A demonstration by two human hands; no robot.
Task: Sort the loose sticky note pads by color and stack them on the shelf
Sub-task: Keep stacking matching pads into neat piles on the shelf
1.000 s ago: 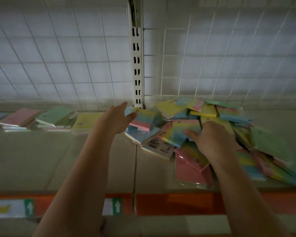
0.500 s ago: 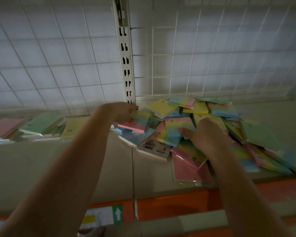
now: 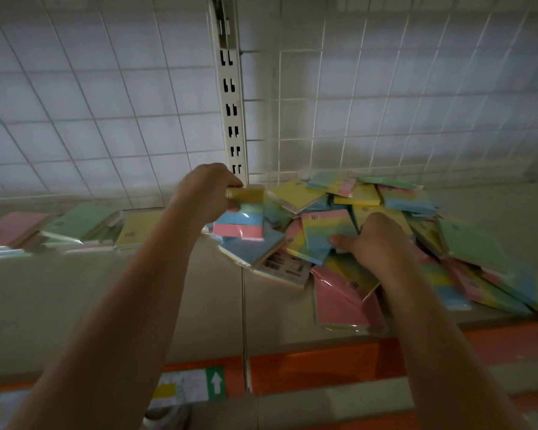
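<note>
Left hand (image 3: pixel 204 193) pinches a striped pad (image 3: pixel 241 217) by its top edge, lifted just left of the loose pile (image 3: pixel 385 231) on the shelf (image 3: pixel 174 293). Right hand (image 3: pixel 375 243) rests on the pile, thumb out; its fingers are hidden, so grip cannot be told. Sorted stacks (image 3: pixel 75 225) lie well left of the pile.

Left hand (image 3: pixel 206 193) holds a striped pad (image 3: pixel 241 217) banded yellow, green, blue and pink, the loose pile (image 3: pixel 395 231) shows yellow, pink, blue, green and rainbow stripes, pink (image 3: pixel 13 226), green (image 3: pixel 78 220) and yellow (image 3: pixel 139 228) stacks sit left, shelf edge (image 3: pixel 317 367) orange, back grid (image 3: pixel 106 103) white.
</note>
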